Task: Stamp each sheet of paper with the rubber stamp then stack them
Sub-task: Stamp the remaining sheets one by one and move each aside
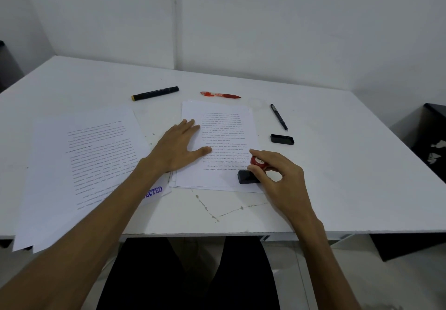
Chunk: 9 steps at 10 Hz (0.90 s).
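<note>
From the head camera, the left hand (179, 146) lay flat and open on the middle pile of printed sheets (218, 140), while the right hand (275, 177) gripped the rubber stamp (251, 172), pressed at the top sheet's lower right corner. Stamping was underway. Next would likely be lifting it straight up, then moving that sheet to the stamped stack (79, 164) on the bench (337, 164).

I am pressing my left hand (179, 146) flat, palm down, fingers (190, 124) spread forward. My right hand (277, 177) is curling its fingers closed, wrist angled inward, both forearms extended.
</note>
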### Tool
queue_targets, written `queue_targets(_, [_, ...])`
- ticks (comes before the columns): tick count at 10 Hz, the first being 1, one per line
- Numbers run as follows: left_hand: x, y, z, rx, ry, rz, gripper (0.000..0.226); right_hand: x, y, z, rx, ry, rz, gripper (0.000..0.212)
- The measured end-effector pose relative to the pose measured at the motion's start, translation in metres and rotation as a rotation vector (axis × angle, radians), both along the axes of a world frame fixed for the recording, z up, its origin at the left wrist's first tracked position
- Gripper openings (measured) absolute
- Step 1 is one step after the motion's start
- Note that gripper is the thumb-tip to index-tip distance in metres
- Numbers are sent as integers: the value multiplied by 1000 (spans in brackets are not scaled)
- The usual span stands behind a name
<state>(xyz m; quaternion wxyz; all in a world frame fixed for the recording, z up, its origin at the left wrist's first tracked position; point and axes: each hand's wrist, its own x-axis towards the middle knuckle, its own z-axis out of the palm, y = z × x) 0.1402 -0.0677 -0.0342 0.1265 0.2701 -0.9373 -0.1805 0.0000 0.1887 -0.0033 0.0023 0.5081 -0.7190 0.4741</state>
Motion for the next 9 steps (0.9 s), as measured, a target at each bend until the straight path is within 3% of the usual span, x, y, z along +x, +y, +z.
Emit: queue_targets(9, [1, -1, 0, 13, 13, -3, 95, 9, -4, -7, 10, 78, -55, 40])
